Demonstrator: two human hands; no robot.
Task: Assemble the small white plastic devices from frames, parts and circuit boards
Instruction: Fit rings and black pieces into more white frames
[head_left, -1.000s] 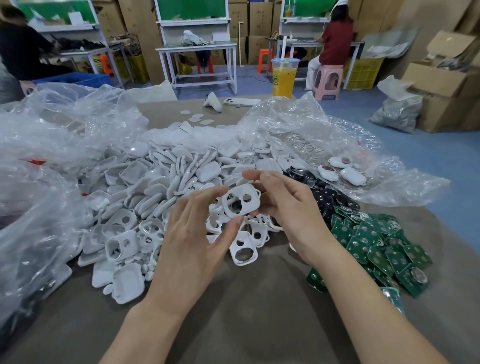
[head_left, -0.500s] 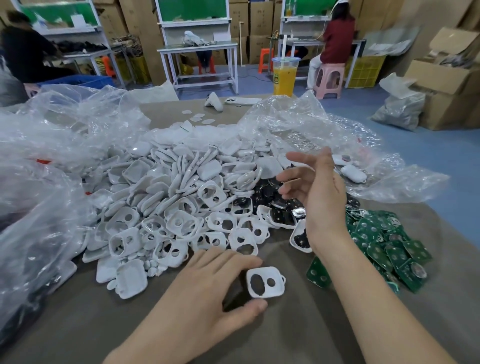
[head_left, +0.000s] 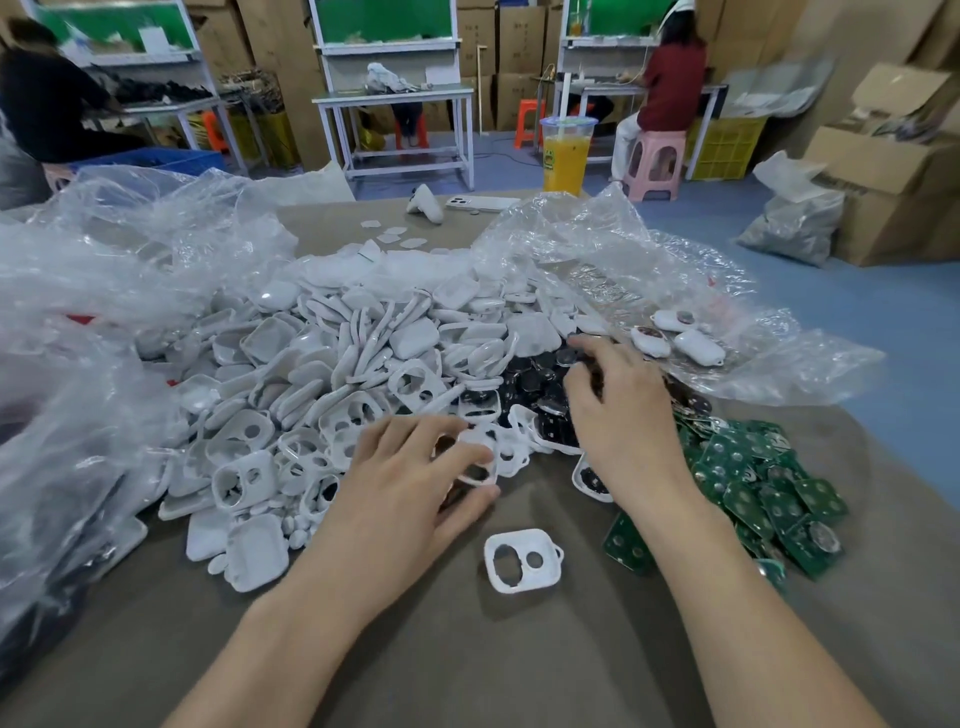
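left hand (head_left: 410, 493) pinches a white plastic two-hole frame (head_left: 487, 462) at the pile edge. right hand (head_left: 618, 415), fingers curled, rests in the black round parts (head_left: 540, 395); grip cannot be determined. a second white frame (head_left: 522, 561) lies alone on the brown table (head_left: 467, 649), near the green circuit boards (head_left: 769, 488).

left hand (head_left: 410, 483) is pinching a white frame (head_left: 480, 467) at the pile (head_left: 337, 364) edge. right hand (head_left: 618, 410) is curling its fingers into the black parts (head_left: 540, 384), grip unclear. spare frame (head_left: 523, 560) is lying flat on the table (head_left: 467, 649), 5 o'clock from the left hand. green boards (head_left: 763, 483) are sitting at its 3 o'clock.
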